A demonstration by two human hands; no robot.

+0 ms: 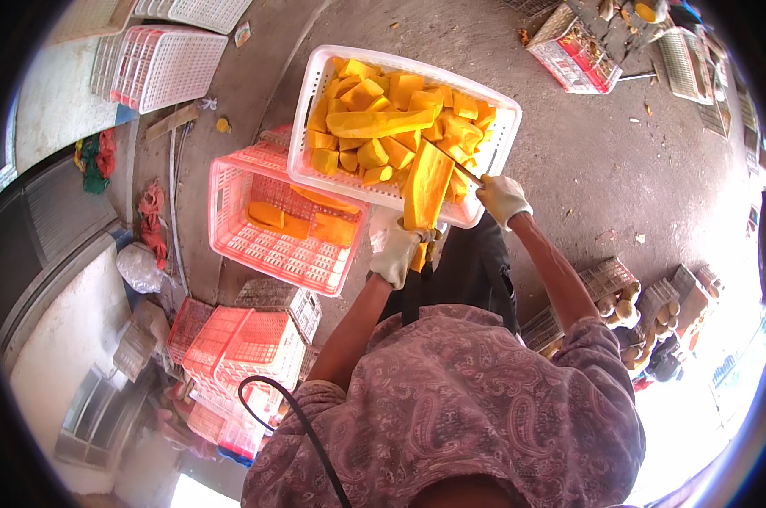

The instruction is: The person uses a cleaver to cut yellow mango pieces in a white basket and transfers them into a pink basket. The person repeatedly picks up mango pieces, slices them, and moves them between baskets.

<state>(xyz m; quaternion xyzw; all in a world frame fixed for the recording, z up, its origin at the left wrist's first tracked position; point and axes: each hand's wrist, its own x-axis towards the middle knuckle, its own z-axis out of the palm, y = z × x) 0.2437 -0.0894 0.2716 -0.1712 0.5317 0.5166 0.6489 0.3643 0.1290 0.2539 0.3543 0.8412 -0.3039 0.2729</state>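
My left hand (397,255), in a pale work glove, grips the near end of a long slab of peeled pumpkin (429,187). My right hand (503,200), gloved too, is closed on the handle of a knife (464,170). Its thin dark blade lies against the slab's upper right side, partly hidden. Both hands are at the near edge of a white plastic crate (507,152). Orange pumpkin chunks (371,153) fill much of that crate, and a long uncut strip (380,124) rests across them. To the left, a pink crate (281,273) holds several larger pumpkin pieces (332,230).
Stacked pink crates (250,343) stand at lower left, white crates (173,66) at upper left. A red and white crate (576,54) sits at upper right. Crates with whole pumpkins (624,308) are at right. A wooden board (172,122) lies on the concrete floor (586,165).
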